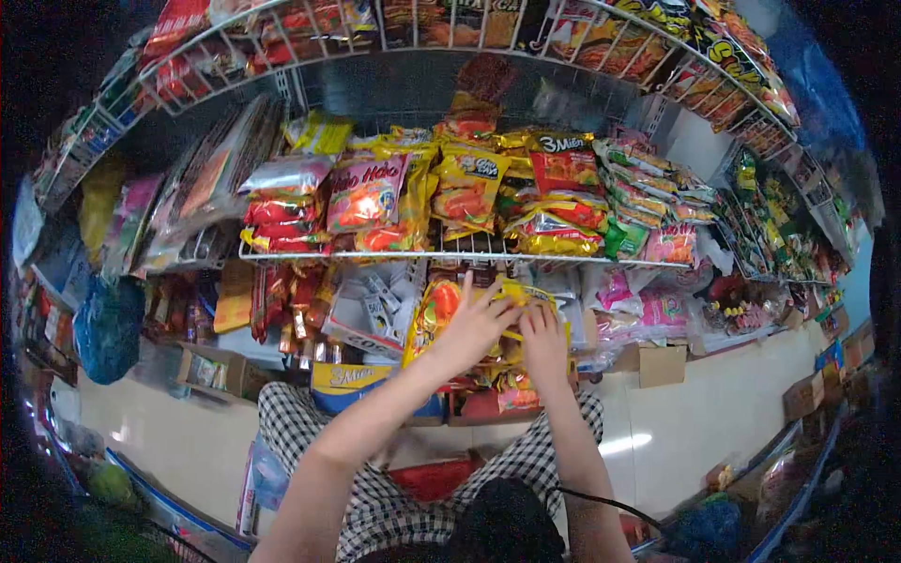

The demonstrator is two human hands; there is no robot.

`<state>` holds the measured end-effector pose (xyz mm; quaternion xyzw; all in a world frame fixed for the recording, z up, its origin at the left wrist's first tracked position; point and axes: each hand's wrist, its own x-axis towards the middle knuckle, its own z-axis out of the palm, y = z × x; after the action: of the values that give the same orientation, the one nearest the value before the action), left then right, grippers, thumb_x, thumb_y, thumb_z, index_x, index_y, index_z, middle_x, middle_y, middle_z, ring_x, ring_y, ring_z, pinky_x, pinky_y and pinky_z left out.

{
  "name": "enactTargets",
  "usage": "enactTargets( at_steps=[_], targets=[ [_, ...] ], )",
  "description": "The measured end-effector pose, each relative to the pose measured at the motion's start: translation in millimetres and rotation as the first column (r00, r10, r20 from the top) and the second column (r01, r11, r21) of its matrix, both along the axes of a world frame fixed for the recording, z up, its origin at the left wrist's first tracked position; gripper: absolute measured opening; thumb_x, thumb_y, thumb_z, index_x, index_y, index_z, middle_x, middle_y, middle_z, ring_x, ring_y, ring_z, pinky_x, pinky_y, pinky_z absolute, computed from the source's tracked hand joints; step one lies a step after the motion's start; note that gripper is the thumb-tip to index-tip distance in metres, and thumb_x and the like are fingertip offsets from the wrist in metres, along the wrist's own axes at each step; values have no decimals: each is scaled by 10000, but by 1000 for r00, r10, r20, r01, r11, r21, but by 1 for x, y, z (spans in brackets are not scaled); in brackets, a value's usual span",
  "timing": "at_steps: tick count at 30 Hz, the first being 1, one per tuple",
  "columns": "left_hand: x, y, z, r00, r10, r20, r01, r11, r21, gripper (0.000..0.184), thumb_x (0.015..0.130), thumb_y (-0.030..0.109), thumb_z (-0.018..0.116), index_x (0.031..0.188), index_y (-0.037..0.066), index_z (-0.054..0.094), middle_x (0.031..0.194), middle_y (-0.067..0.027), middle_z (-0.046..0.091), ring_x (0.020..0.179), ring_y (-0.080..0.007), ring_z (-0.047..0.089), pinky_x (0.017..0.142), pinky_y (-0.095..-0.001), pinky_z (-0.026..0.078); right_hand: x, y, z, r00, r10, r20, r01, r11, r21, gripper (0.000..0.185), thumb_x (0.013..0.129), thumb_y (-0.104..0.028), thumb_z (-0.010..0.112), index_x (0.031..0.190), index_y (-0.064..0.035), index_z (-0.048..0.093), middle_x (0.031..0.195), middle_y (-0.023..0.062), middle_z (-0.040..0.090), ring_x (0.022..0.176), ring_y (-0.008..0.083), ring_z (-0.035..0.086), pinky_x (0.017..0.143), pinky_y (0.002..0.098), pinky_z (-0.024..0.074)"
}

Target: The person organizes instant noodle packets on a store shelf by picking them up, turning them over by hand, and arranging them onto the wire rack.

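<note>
My left hand (477,327) lies over yellow noodle packets (434,314) below the wire shelf, its fingers spread and touching the packaging. Beside it on the right, my right hand (542,340) rests its fingertips on the same yellow packaging, fingers apart. The packets sit above an open red and yellow box (483,405). What lies directly beneath my palms is hidden.
A white wire shelf (375,255) with pink (368,195), yellow (469,188) and red noodle packets crosses just above my hands. A yellow and blue box (349,379) stands at left, a small cardboard box (663,366) at right. Another rack curves overhead.
</note>
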<state>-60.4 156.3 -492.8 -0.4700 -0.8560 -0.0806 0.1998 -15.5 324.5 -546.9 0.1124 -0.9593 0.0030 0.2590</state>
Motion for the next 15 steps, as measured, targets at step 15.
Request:
enactTargets(
  at_steps=[15],
  targets=[
    [-135,3,54,958,204,201,-285,735,615,447,721,88,581,1103,-66,409,1070,-256,464,1002,-396,457,853,-411,394,-95,-30,111,897,440,-47,-118,137,-983,323,866,-150,479,1154,-6,476,1083,108,555,996,150,523,816,269,428]
  ],
)
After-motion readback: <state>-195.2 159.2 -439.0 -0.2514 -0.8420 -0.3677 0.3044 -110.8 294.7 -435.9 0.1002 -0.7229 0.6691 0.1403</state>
